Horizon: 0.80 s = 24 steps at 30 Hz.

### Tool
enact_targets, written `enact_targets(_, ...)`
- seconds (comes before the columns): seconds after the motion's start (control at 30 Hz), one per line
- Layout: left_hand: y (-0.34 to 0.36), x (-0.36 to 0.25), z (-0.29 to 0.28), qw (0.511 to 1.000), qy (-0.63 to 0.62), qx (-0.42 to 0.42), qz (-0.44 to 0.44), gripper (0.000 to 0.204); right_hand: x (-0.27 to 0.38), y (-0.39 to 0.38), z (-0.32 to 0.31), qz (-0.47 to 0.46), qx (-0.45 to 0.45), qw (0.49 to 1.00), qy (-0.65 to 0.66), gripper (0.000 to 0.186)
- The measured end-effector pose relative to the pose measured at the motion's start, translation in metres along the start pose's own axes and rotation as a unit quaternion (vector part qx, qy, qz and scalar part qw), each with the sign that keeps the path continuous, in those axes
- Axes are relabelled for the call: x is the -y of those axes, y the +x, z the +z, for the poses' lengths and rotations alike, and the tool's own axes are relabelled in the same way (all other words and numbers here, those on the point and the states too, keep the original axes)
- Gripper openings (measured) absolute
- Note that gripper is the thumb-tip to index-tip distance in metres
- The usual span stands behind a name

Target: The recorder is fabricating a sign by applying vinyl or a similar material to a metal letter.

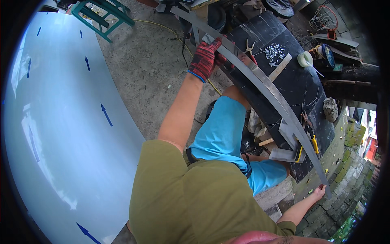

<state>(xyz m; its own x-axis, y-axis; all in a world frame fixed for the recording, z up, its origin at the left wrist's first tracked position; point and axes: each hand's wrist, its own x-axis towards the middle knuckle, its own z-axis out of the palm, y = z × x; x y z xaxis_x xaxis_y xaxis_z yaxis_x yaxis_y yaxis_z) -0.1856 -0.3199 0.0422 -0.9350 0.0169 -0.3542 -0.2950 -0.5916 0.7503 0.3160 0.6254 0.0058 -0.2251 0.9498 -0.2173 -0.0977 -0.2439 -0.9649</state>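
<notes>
A long, thin grey metal strip point(280, 109) with a folded edge spans diagonally over a black marble-patterned tabletop point(300, 87). Near its upper end my left hand point(205, 59), in a red and black knit glove with a blue cuff, is closed around it. At the far lower right, my bare right hand point(319, 191) pinches the strip's other end, past the table edge. Under the strip lie small grey metal plates point(287, 133) and yellow-handled snips point(314, 143). Pliers with red handles point(250, 48) rest near my left hand, partly covered by the strip.
Small shiny metal pieces point(275, 54), a flat pale bar point(281, 66) and a tape roll point(304, 59) lie on the tabletop. A rock point(330, 110) sits at its right edge. Left stands a large glossy pale-blue sheet point(61, 122) with arrows; behind it, a green stool point(103, 20).
</notes>
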Motion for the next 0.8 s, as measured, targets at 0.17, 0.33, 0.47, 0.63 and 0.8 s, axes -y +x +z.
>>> enact_targets(0.17, -0.002, 0.002, 0.006, 1.0, 0.004, 0.001, 0.027, 0.021, 0.009, -0.005, -0.006, -0.001, -0.008, 1.0, 0.001, 0.017)
enact_targets(0.33, -0.007, -0.008, 0.003, 1.0, 0.021, -0.016, 0.015, 0.022, -0.002, -0.003, 0.007, 0.009, -0.007, 1.0, -0.004, 0.02)
enact_targets(0.47, -0.001, 0.001, 0.001, 1.0, 0.007, 0.008, 0.02, 0.021, 0.011, -0.006, -0.004, -0.006, 0.005, 1.0, -0.001, 0.02)
enact_targets(0.63, -0.007, -0.007, -0.001, 0.999, 0.03, 0.0, 0.027, 0.024, 0.003, 0.003, 0.005, 0.006, 0.0, 1.0, -0.009, 0.02)
enact_targets(0.8, -0.001, -0.002, 0.002, 0.999, 0.039, -0.002, 0.019, 0.024, 0.006, -0.002, -0.001, -0.008, -0.01, 1.0, -0.006, 0.022)
